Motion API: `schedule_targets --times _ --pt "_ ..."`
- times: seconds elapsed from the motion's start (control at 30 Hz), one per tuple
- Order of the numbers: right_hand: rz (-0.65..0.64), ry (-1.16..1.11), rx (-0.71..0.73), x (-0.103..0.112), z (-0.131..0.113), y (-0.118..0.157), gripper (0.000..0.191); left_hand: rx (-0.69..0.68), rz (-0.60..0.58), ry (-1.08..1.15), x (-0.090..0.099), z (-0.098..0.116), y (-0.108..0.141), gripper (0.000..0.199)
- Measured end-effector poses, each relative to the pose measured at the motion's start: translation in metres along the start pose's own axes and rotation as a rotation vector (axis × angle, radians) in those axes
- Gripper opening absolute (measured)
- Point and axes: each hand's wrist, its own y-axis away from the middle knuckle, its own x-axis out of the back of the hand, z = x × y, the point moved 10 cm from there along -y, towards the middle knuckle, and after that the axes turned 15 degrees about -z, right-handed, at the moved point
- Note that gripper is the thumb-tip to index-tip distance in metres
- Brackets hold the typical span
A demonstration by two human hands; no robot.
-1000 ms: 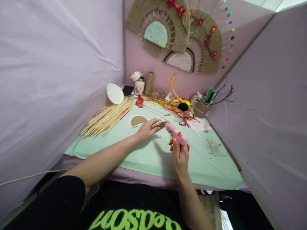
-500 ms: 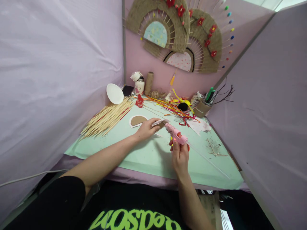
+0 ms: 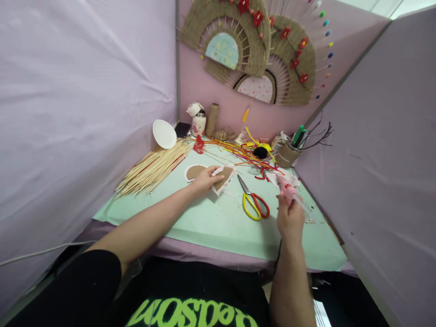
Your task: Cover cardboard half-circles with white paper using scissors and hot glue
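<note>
Between the thumb and fingers of my left hand (image 3: 204,180) is a brown cardboard half-circle (image 3: 225,176) edged with white paper or cloth, tilted above the table. My right hand (image 3: 290,217) grips a pink glue gun (image 3: 286,187), with a clear glue stick poking out of its back; a small light glows on it. Scissors (image 3: 254,200) with one yellow and one red handle lie between my hands, blades slightly apart. Behind my left hand rests a second cardboard half-circle (image 3: 195,172) on a white backing, partly covered by the hand.
Thin wooden sticks (image 3: 153,170) are heaped at the left beside a white oval disc (image 3: 164,134). Coloured pipe cleaners (image 3: 238,152) spread along the back. A pen holder (image 3: 289,155) with twigs stands at back right. Decorated twine fans (image 3: 225,45) hang on the rear wall.
My right hand has carried the glue gun to the right, away from the cardboard, uncovering the scissors. The piece in my left hand has turned, showing its brown face.
</note>
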Motion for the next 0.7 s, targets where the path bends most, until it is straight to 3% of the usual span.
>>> schedule_targets --times 0.1,0.2,0.3,0.37,0.47,0.53,0.6,0.7 --pt "-0.02 0.293 -0.128 0.024 0.046 -0.015 0.048 0.013 -0.009 0.047 -0.004 0.0 0.001 0.051" --pt "-0.095 0.53 -0.246 0.032 0.087 -0.017 0.046 0.019 -0.008 0.062 -0.005 0.001 0.001 0.053" --pt "-0.168 0.643 -0.308 0.031 0.109 -0.014 0.044 0.027 -0.009 0.083 -0.005 0.002 0.002 0.055" --pt "-0.159 0.656 -0.348 0.036 0.109 -0.013 0.042 0.032 -0.016 0.094 -0.005 0.003 0.002 0.056" --pt "-0.056 0.546 -0.3 0.047 0.077 -0.019 0.041 0.047 -0.053 0.097 -0.009 0.004 0.004 0.056" --pt "-0.071 0.345 -0.135 0.037 0.037 -0.031 0.04 0.057 -0.109 0.089 -0.016 0.006 0.005 0.055" --pt "-0.208 0.024 0.032 0.007 -0.007 -0.044 0.04 0.067 -0.193 0.074 -0.026 0.008 0.007 0.053" --pt "-0.605 -0.467 0.027 -0.07 -0.053 -0.05 0.038 0.08 -0.294 0.04 -0.039 0.009 0.011 0.052"
